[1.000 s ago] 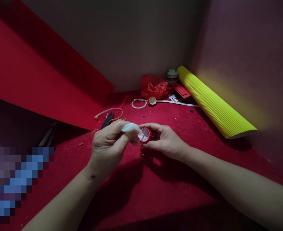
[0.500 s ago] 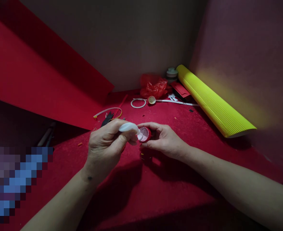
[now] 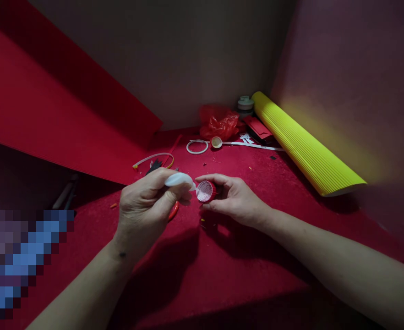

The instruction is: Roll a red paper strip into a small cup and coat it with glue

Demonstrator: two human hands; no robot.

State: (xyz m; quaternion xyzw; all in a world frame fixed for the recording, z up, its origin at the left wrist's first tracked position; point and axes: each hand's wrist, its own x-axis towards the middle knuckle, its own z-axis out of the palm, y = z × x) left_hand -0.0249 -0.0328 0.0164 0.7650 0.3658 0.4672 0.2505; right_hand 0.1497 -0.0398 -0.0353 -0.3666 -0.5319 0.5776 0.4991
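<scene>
Closed around a white squeeze bottle (image 3: 179, 180), my left hand (image 3: 146, 206) tilts its narrow nozzle toward the right. The nozzle tip is at the left rim of a small red ridged paper cup (image 3: 206, 191), whose pale inside faces the bottle. My right hand (image 3: 238, 201) grips this cup between thumb and fingers, holding it above the red table. A whitish coating shows on the cup's inner wall. Just under my left hand an orange-red loop (image 3: 173, 211), perhaps a tool handle, is partly hidden.
A yellow corrugated roll (image 3: 308, 146) lies at the right. Behind my hands are a white ring (image 3: 197, 146), a small round cup (image 3: 216, 143), a red plastic bag (image 3: 219, 123) and a lidded jar (image 3: 245, 104). A large red sheet (image 3: 68, 101) slants in from the left.
My left hand has drawn back slightly left with the bottle, so its nozzle has moved out from the cup's inside to the rim. The orange-red loop has come into view. My right hand barely moved.
</scene>
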